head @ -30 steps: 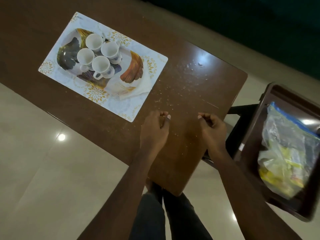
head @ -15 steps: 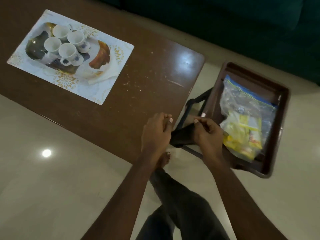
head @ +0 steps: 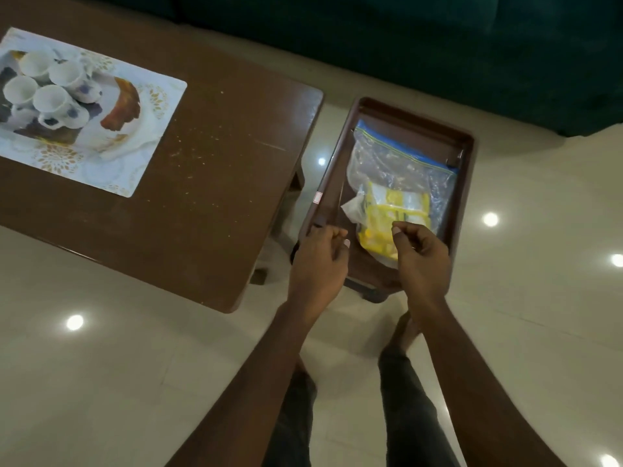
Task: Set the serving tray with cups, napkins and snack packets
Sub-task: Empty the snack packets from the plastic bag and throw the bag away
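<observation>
We see a brown desk (head: 209, 183) strewn with crumbs, a patterned placemat (head: 148, 150) on its left part, glossy pale floor (head: 101, 382) around it, dark green sofa (head: 438, 45) beyond.

No legible text, brand or number can be made out anywhere. A small white sticker (head: 317, 198) with reddish marks is seen on the left rim of the brown tray (head: 467, 153), but it is too small and blurred to be read. Printing on the yellow packets (head: 387, 214) inside the clear zip bag (head: 397, 160) is likewise blurred beyond reading.
</observation>
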